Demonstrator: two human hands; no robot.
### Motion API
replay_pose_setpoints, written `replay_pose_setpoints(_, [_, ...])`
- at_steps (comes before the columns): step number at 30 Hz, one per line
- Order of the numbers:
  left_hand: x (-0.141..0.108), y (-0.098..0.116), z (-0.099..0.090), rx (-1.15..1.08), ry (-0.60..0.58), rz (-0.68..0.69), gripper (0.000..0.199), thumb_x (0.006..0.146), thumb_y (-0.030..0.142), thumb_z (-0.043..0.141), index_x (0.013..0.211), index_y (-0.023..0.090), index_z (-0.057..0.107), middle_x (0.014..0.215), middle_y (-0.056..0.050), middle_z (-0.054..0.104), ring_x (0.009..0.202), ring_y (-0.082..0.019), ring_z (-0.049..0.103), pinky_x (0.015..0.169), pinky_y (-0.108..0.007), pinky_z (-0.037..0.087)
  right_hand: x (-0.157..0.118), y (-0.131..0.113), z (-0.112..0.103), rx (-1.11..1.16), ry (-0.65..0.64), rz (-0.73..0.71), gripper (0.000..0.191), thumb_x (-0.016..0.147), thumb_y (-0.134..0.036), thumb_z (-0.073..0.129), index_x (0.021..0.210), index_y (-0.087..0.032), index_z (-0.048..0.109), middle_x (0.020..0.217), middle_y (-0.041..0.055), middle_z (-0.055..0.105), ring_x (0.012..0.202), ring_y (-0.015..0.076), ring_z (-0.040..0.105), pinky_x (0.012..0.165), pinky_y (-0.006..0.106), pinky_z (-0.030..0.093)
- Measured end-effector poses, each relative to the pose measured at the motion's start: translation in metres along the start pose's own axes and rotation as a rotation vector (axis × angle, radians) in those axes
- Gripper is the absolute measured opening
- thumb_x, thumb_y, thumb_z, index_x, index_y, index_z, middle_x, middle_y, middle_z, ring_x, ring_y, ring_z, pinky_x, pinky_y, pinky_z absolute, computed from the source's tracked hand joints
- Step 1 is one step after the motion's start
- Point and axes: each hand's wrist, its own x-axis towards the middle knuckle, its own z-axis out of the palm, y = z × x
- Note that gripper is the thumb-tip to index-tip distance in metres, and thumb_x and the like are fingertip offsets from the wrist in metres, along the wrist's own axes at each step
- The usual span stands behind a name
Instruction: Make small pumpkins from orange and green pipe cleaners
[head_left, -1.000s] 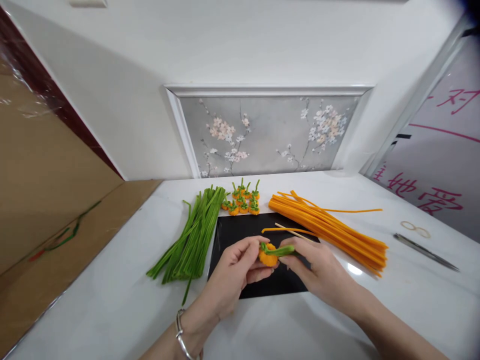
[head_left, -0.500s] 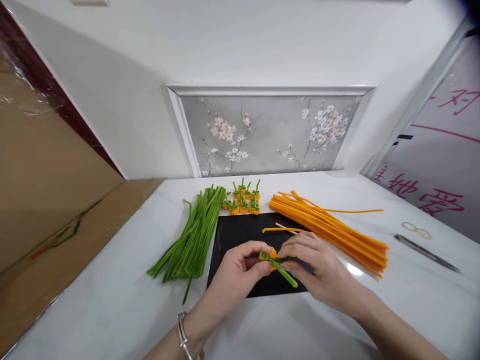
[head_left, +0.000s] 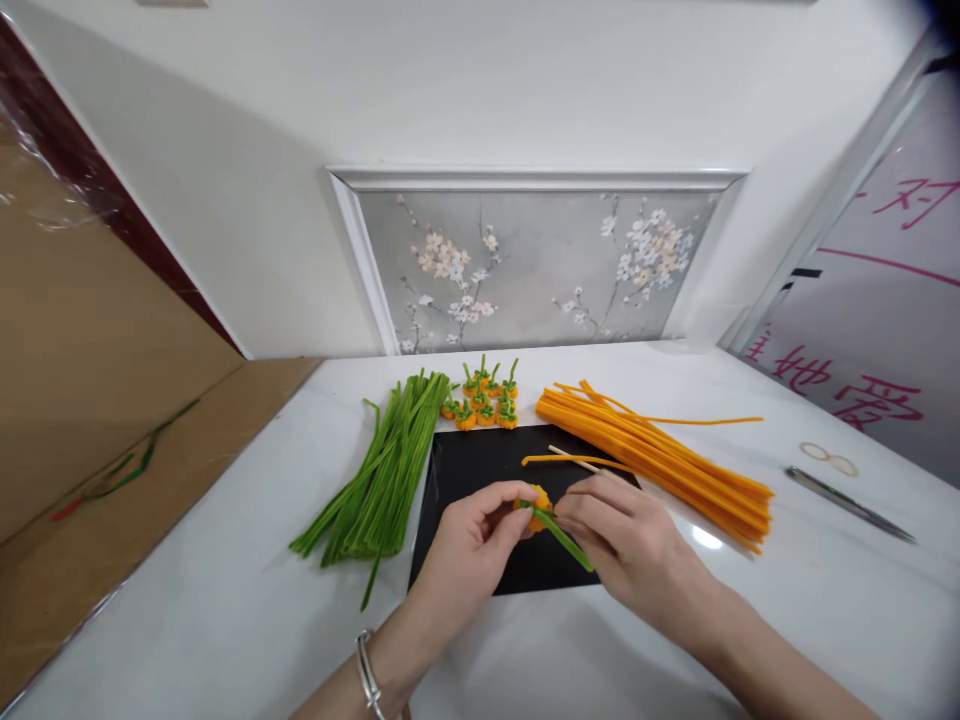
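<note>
Over the black mat (head_left: 465,465), my left hand (head_left: 469,545) pinches a small orange pipe-cleaner piece (head_left: 541,495) between thumb and fingers. A green pipe cleaner (head_left: 566,545) runs across that piece, and its free end slants down to the right. My right hand (head_left: 630,525) is closed at the right side of the piece, its fingertips pressed on the green pipe cleaner; the exact spot is partly hidden. Behind the hands, a loose orange pipe cleaner (head_left: 577,460) and a thin wooden stick (head_left: 568,455) lie partly under my right hand.
A bundle of green pipe cleaners (head_left: 386,480) lies left of the mat, an orange bundle (head_left: 660,460) to the right. Several finished orange-and-green pieces (head_left: 486,410) stand at the back. Tweezers (head_left: 847,503) and rubber bands (head_left: 829,459) lie far right. A cardboard box (head_left: 112,450) borders the left.
My right hand has moved in closer to the orange piece, its fingertips now against the side. The orange piece has turned slightly in my left fingers, and the left thumb covers more green.
</note>
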Motion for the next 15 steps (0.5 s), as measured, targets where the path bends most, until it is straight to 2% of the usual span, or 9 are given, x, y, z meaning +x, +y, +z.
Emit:
replay_pose_setpoints(2, [-0.001, -0.001, 0.000, 0.040, 0.032, 0.016, 0.018, 0.086, 0.020, 0.059, 0.097, 0.019, 0.072, 0.099, -0.004, 0.072, 0.090, -0.019, 0.067, 0.086, -0.031, 0.056, -0.001, -0.002, 0.004, 0.064, -0.009, 0.059, 0.018, 0.096, -0.012, 0.043, 0.092, -0.019, 0.059, 0.084, 0.0062, 0.062, 0.073, 0.0159, 0.058, 0.065, 0.028, 0.047])
replay_pose_setpoints(6, [-0.003, -0.003, 0.000, 0.137, 0.067, 0.077, 0.020, 0.086, 0.019, 0.058, 0.097, 0.021, 0.074, 0.104, -0.004, 0.072, 0.094, -0.020, 0.067, 0.088, -0.032, 0.055, -0.003, -0.004, 0.010, 0.049, -0.061, 0.138, 0.015, 0.097, -0.016, 0.043, 0.096, -0.018, 0.058, 0.081, 0.0049, 0.061, 0.066, 0.0155, 0.059, 0.060, 0.027, 0.047])
replay_pose_setpoints(9, [-0.003, -0.004, 0.001, 0.186, 0.079, 0.114, 0.020, 0.086, 0.017, 0.059, 0.095, 0.022, 0.076, 0.105, -0.005, 0.073, 0.097, -0.021, 0.067, 0.090, -0.032, 0.054, -0.005, -0.005, 0.012, -0.034, -0.096, 0.099, 0.017, 0.098, -0.016, 0.040, 0.096, -0.018, 0.057, 0.082, 0.0065, 0.062, 0.069, 0.0178, 0.061, 0.062, 0.029, 0.048])
replay_pose_setpoints(15, [-0.003, -0.007, 0.004, 0.196, 0.068, 0.100, 0.020, 0.086, 0.020, 0.059, 0.095, 0.021, 0.077, 0.105, -0.005, 0.074, 0.095, -0.022, 0.068, 0.089, -0.032, 0.054, -0.005, -0.011, 0.013, -0.238, -0.112, 0.016, 0.020, 0.091, -0.007, 0.039, 0.094, -0.018, 0.055, 0.079, 0.0068, 0.061, 0.069, 0.0191, 0.061, 0.060, 0.028, 0.047])
